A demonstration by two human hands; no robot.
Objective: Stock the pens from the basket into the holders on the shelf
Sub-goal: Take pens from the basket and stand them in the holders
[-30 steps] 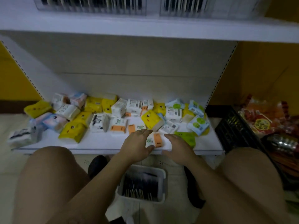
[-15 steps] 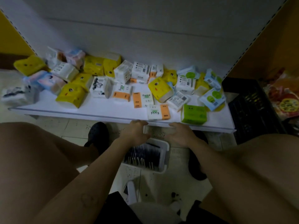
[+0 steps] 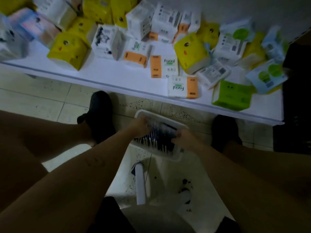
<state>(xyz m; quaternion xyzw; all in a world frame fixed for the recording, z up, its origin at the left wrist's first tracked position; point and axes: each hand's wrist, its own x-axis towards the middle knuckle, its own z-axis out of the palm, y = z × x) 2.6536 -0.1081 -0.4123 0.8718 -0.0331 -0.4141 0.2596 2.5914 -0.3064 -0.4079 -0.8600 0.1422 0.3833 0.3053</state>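
Down in the basket (image 3: 174, 158), my left hand (image 3: 141, 127) and right hand (image 3: 181, 138), just off the shelf (image 3: 117, 76), now reach the pens (image 3: 157, 140); I cannot tell whether either grips yet, but picking begins.

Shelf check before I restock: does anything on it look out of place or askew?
Yes. The tissue packs lie jumbled across the shelf, tilted every way rather than in rows. One orange-and-white pack at the front edge has its print upside down to this view.

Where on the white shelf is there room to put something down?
The white shelf is bare along its front edge, between the front yellow tissue pack and the flat orange-and-white tissue pack. The back and right end are crowded with packs.
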